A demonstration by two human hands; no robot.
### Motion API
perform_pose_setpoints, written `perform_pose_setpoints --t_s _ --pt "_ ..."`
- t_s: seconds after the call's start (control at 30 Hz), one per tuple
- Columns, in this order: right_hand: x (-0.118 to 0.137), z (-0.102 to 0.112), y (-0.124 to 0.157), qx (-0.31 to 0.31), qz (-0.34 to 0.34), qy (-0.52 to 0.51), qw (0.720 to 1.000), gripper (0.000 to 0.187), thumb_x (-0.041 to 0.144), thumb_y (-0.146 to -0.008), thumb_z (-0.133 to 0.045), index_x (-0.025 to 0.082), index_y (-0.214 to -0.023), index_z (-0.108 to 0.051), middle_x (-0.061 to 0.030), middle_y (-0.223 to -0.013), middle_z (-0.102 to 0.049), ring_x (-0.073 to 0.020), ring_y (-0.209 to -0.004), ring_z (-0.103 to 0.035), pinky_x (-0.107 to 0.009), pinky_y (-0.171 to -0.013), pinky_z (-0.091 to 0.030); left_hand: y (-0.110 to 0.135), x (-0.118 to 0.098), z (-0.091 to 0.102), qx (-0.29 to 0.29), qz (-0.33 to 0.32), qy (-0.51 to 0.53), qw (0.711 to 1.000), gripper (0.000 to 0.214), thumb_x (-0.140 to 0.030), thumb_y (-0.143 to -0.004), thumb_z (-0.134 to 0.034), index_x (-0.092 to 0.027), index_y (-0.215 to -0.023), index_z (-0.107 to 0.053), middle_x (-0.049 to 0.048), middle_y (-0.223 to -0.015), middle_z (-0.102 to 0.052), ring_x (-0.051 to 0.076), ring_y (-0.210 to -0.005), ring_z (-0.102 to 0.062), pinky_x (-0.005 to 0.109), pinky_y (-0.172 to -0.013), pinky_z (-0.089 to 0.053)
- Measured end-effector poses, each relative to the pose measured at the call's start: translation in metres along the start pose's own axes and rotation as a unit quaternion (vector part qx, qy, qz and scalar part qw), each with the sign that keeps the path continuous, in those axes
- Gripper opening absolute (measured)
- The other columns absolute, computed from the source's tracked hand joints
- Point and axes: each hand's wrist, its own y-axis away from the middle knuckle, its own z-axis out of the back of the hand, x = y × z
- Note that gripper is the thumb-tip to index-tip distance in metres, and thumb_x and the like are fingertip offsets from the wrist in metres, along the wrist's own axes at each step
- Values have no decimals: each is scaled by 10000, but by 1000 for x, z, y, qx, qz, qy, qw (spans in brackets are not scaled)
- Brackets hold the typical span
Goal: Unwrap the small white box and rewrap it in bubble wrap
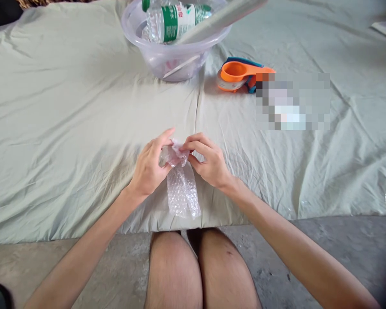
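Before me, clear bubble wrap (182, 193) at the near edge of the table (67, 128) — behind it a clear plastic bowl (180, 60), green-labelled plastic bottle (173, 21) inside.

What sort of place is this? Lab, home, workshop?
Probably a makeshift home or small-workshop bench, not a lab: wrinkled cloth as the work surface, bare concrete floor, an orange tape dispenser, and bubble wrap pinched between the left hand and right hand.
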Motion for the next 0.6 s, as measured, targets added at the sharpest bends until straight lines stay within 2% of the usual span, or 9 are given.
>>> perform_pose_setpoints --t_s 0.07,0.17,0.27,0.33,0.43,0.53,0.6 --pt "-1 5 5 24 57 52 997 273 99 -1125 -570 270 -1221 -760 -70 -1221 -766 -213 -1103 -785 -407 -946 -712 1 1 2 3 -84 -59 995 361 -139 -1104 -711 -284 -1430 -656 40 -1228 -844 229 -1160 -824 399 -1028 -684" --pt "0 17 14 89 126 146 977 505 -1 -1122 -429 252 -1470 -692 -124 -1401 -759 -249 -1257 -786 -455 -1037 -726 3 6 12 21 -183 -128 975 233 -75 -1097 -683 -199 -1292 -714 94 -1234 -852 261 -1176 -838 400 -1013 -703" --pt "4 26 21 148 172 248 942 578 -26 -1115 -441 183 -1640 -563 -196 -1545 -715 -316 -1382 -752 -526 -1114 -707 8 11 28 95 -229 -165 955 412 -33 -1120 -577 -121 -1513 -662 168 -1425 -814 300 -1391 -789 427 -1154 -684" --pt "6 27 21 157 202 298 920 529 -4 -1127 -493 124 -1638 -543 -229 -1542 -721 -343 -1384 -753 -538 -1127 -696 12 14 37 159 -232 -180 943 609 7 -1127 -467 -124 -1721 -503 195 -1609 -719 310 -1564 -678 457 -1279 -620" --pt "4 22 15 145 229 317 909 467 3 -1129 -498 113 -1578 -566 -214 -1452 -765 -328 -1298 -784 -512 -1081 -702 16 16 41 201 -221 -203 933 699 -47 -1151 -469 -126 -1831 -328 228 -1713 -625 341 -1643 -594 488 -1335 -574" --pt "-1 16 9 120 239 301 915 406 8 -1107 -507 113 -1489 -598 -201 -1358 -790 -309 -1179 -804 -487 -992 -717 17 16 34 172 -237 -217 931 660 -148 -1168 -550 -95 -1803 -381 254 -1640 -683 366 -1562 -677 499 -1287 -610" --pt "-4 13 8 101 240 283 923 360 20 -1091 -534 108 -1431 -610 -202 -1320 -794 -301 -1123 -806 -465 -936 -724 16 17 28 138 -246 -208 937 610 -150 -1161 -570 -97 -1759 -458 243 -1567 -739 358 -1497 -732 487 -1241 -641"
